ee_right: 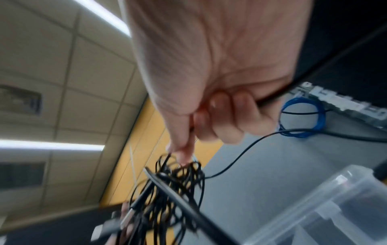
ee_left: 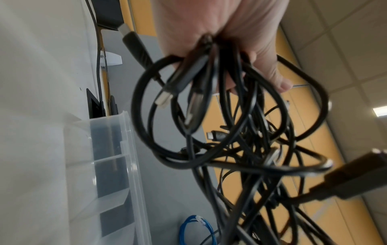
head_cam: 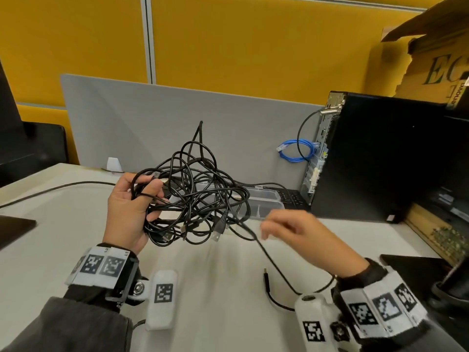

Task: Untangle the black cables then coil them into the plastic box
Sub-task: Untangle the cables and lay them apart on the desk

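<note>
A tangle of black cables (head_cam: 200,189) with several USB plugs hangs above the white table. My left hand (head_cam: 132,204) grips it from the left, fingers curled through its loops; the left wrist view shows the bundle (ee_left: 240,140) clamped in that hand (ee_left: 220,33). One strand (head_cam: 269,260) runs out of the tangle through my blurred right hand (head_cam: 286,227) and ends in a plug (head_cam: 265,279) near the table. In the right wrist view the curled fingers (ee_right: 230,116) hold this black strand (ee_right: 270,98). The clear plastic box (head_cam: 269,199), with dividers, stands on the table behind the tangle.
A black computer tower (head_cam: 380,153) stands at the right with a coiled blue network cable (head_cam: 295,151) beside it. A grey partition (head_cam: 152,118) closes the back of the table. A keyboard (head_cam: 291,196) lies behind the box, and another black lead (head_cam: 63,186) crosses the table's left.
</note>
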A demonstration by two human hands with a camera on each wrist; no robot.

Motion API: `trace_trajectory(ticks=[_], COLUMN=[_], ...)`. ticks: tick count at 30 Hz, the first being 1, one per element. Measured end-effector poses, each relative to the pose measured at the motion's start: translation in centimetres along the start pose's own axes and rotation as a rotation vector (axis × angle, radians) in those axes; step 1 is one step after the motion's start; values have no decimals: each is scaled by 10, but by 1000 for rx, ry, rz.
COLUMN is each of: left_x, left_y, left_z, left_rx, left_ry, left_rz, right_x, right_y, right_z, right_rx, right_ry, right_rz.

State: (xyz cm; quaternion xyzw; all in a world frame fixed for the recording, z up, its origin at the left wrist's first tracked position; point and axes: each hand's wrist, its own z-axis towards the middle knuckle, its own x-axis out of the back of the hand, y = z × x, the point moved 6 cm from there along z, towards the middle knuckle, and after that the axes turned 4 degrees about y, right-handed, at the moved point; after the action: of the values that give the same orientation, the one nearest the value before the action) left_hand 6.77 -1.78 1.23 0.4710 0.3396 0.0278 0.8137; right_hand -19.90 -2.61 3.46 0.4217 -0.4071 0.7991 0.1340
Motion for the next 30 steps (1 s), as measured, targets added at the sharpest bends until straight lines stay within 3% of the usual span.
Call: trace_trajectory(ticks=[2,6,8,9,12,14,17,19,20,26,30], left_x=[4,14,14,13,6,0,-8,-12,-12,-11,-7], left_y=[1,6,9,10,8,6,4,4,4,5,7], left_z=[2,6,6,5,1,-1,-7,-9,-10,-10,-8], left_rx=[-13,-18,-17,-17,-18,-20,-22,-27,-30,-27,-31], left_ry=[29,86,85,79,54,47,32,22,23,45,65], left_rz=[23,-3,-14,-16,10,25,27,22,22,24,39], right_x=[31,94,104,104,87,66,20,-10,-18,-26,0], right_y=[13,78,102,109,101,74,18,-2,-3,11,11], right_z=[1,-31,-40,-36,-16,-6,4,4,4,8,10], right_rx=[-38,-326,-483,-540,-486,-345,-116,-106,-101,-149,-25], right_ry=[316,1103,1209,1143,764,639,334,106,62,-3,240], right_rz=[195,988,984,832,-46,-294,-97,-35,-32,213,198])
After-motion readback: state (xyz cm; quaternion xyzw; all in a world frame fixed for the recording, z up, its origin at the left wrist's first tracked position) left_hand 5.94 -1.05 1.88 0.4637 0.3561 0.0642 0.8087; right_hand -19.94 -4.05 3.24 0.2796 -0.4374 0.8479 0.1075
